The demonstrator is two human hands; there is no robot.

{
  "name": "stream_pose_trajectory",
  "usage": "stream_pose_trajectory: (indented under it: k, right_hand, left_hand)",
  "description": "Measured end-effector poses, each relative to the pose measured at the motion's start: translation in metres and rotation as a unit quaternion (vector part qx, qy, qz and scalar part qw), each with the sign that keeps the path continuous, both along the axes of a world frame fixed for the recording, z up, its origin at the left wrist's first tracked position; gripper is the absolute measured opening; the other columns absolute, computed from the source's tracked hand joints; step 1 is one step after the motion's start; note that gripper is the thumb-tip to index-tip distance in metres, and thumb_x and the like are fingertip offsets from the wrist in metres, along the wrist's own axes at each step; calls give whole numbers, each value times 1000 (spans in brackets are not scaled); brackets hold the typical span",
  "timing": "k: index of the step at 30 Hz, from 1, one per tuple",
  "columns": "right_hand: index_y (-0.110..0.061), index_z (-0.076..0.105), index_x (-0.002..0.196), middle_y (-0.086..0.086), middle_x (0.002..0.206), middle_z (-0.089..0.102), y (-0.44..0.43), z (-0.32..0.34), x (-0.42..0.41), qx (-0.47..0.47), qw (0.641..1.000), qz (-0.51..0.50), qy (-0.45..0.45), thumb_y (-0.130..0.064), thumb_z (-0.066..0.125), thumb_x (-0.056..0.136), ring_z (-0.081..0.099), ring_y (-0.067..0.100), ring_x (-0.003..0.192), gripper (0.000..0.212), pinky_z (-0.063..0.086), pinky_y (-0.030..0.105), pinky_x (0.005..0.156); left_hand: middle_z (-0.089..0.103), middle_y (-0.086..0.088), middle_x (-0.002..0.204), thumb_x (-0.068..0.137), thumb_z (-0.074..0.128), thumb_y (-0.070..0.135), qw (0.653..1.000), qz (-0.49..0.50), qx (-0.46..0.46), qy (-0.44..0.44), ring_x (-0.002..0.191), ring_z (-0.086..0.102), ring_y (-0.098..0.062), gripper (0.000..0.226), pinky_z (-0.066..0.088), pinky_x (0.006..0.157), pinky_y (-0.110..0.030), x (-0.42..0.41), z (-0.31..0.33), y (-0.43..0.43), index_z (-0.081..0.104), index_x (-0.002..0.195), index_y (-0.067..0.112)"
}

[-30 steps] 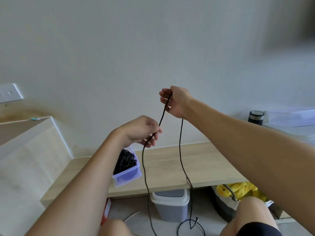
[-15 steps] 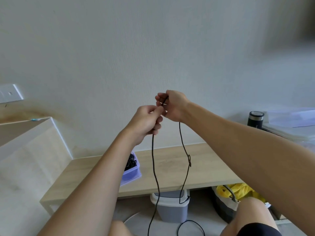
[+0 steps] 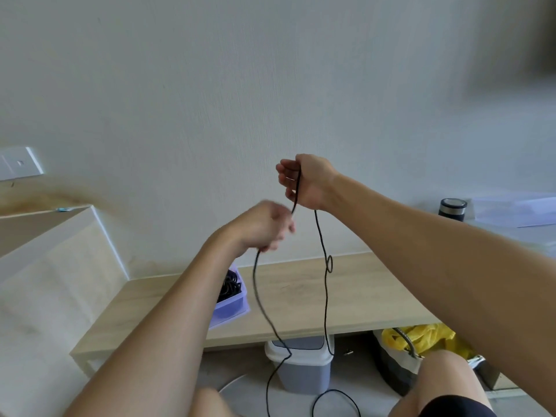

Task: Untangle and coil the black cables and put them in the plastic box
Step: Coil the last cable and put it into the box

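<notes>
Black cable (image 3: pixel 298 191) up in the air, strung between two hands in front of the wall! The right hand (image 3: pixel 307 182) is the high one, fingers curled round the cable, with one strand dropping from below its heel. The left hand (image 3: pixel 264 227) sits just below and to the left. It is motion-blurred, but its fingers look closed round the cable too, which goes in at the top and comes out underneath.

Only a short, steep stretch runs between the fists, slanting from upper right to lower left. From there both strands hang near vertical, long axis straight down past the bench (image 3: pixel 376 296) towards the floor.

Watch the right strand: a small loop (image 3: pixel 329 264) sits in it, well below the right hand and off to the right of the left. The plastic box (image 3: pixel 240 299) waits on the bench, down-left of the left hand, which is clearly the nearer one. Coils (image 3: pixel 230 285) are already inside. By my reckoning, this cable's coiling has barely begun.
</notes>
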State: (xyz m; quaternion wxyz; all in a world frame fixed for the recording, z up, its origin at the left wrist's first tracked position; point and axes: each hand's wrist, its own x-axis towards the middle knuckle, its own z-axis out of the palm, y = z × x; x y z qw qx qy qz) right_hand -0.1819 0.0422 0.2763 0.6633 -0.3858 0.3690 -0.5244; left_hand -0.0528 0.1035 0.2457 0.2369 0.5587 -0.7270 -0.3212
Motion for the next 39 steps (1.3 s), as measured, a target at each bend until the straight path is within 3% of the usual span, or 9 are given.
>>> stream_pose_trajectory:
  k: [3, 7, 9, 15, 20, 22, 26, 32, 39]
  right_hand:
    - [-13, 60, 84, 2, 77, 66, -1, 0, -8, 7, 1000, -24, -5, -16, 32, 102, 57, 15, 64, 33, 38, 28, 62]
    - [-12, 59, 83, 2, 75, 66, 1, -2, -1, 9, 1000, -11, -4, -16, 33, 102, 57, 16, 64, 32, 37, 30, 65]
    - [-12, 58, 83, 3, 75, 65, 2, -1, 3, 3, 1000, 3, -2, -15, 32, 101, 56, 16, 64, 32, 36, 30, 63]
    - [-12, 60, 84, 3, 79, 67, 0, 4, -7, 9, 1000, -27, 0, -15, 33, 101, 57, 15, 64, 33, 40, 27, 63]
    - [-11, 58, 83, 3, 75, 66, 2, 0, 3, 8, 1000, 10, -9, -17, 33, 102, 56, 17, 64, 32, 37, 31, 67]
    - [-11, 58, 83, 4, 75, 65, 4, 3, 3, 2, 1000, 9, -10, -16, 33, 102, 56, 17, 65, 32, 38, 31, 70]
    - [-12, 60, 84, 3, 79, 66, 1, 5, -9, 9, 1000, -26, -11, -16, 32, 102, 57, 16, 65, 33, 41, 28, 65]
    - [-10, 58, 83, 4, 75, 65, 4, 2, 7, 2, 1000, 7, -9, -16, 32, 102, 56, 17, 64, 33, 37, 30, 63]
    - [-10, 59, 86, 4, 76, 65, 0, 6, -9, 12, 999, -47, -20, -10, 31, 99, 56, 16, 63, 31, 40, 27, 59]
  left_hand:
    - [52, -6, 68, 104, 39, 13, 982, -24, 103, -154, 52, 56, -17, 28, 52, 59, -30, 11, -1, 9, 61, 88, 8]
    - [57, -8, 78, 103, 50, 20, 984, 25, 16, 176, 61, 61, -23, 19, 54, 61, -33, -1, -3, 4, 62, 98, 6]
    - [50, -6, 71, 104, 45, 20, 972, 54, -60, 219, 53, 55, -19, 22, 48, 55, -30, -8, 0, -1, 61, 94, 9]
    - [55, -9, 68, 105, 37, 12, 988, -7, 106, -109, 57, 61, -21, 26, 54, 62, -33, 13, -6, 8, 60, 96, 3]
    - [51, -7, 72, 104, 49, 22, 968, 58, -36, 242, 58, 57, -23, 22, 52, 60, -35, -6, -2, 3, 62, 97, 5]
    - [42, -4, 65, 103, 45, 18, 978, 69, -71, 182, 49, 49, -19, 25, 43, 54, -29, -3, -1, -1, 61, 87, 10]
    - [49, -7, 64, 104, 40, 13, 993, 18, 81, -86, 50, 56, -19, 26, 51, 59, -31, 17, -6, 7, 62, 92, 5]
    - [51, -4, 66, 103, 50, 21, 969, 48, -55, 235, 54, 54, -20, 21, 49, 58, -33, -4, -4, 1, 63, 99, 4]
    - [56, -7, 68, 106, 40, 15, 987, -9, 105, -119, 58, 62, -19, 28, 54, 63, -30, 22, -9, 7, 63, 95, 5]
